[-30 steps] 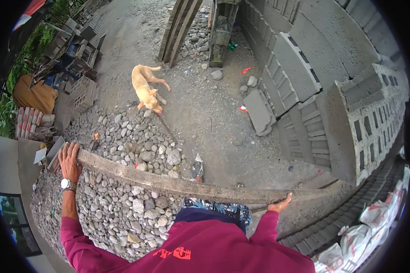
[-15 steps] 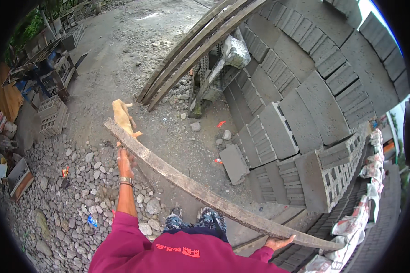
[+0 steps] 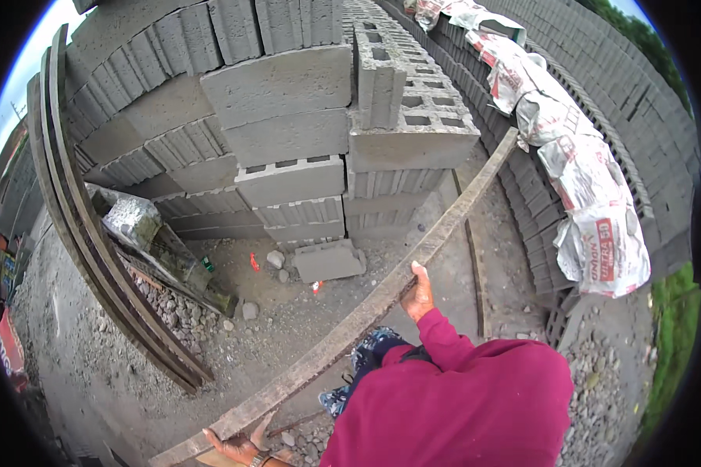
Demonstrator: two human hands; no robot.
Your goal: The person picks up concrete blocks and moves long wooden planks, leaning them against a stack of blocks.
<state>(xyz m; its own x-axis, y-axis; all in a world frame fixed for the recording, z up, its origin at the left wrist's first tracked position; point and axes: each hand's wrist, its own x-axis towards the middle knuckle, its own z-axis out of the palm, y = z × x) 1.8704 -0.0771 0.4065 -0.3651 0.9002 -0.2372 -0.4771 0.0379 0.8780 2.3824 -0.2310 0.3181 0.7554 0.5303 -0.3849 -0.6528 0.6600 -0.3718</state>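
Note:
A long, weathered wooden plank (image 3: 319, 354) runs slantwise in front of me, from the lower left up to the right. My left hand (image 3: 232, 447) is closed around it near its lower left end, wrist by the picture's lower edge. Farther along, my right hand (image 3: 419, 296) grips the same plank, thumb on top and the other fingers partly hidden beneath. The plank's far right end reaches toward white sacks (image 3: 557, 144) lying along a row of stacked blocks. A bit of a tan dog (image 3: 262, 430) shows beside my left hand, mostly hidden.
Grey hollow concrete blocks (image 3: 280, 86) are stacked high ahead. One loose block (image 3: 329, 261) lies on the ground. Several long timbers (image 3: 93, 226) lean at the left beside a mossy concrete piece (image 3: 160, 237). Another timber (image 3: 477, 272) lies on the ground at the right. Stones are scattered about.
My view has turned right, toward the block stacks and sacks. The plank has swung round with me, its right end now pointing away; both hands still hold it.

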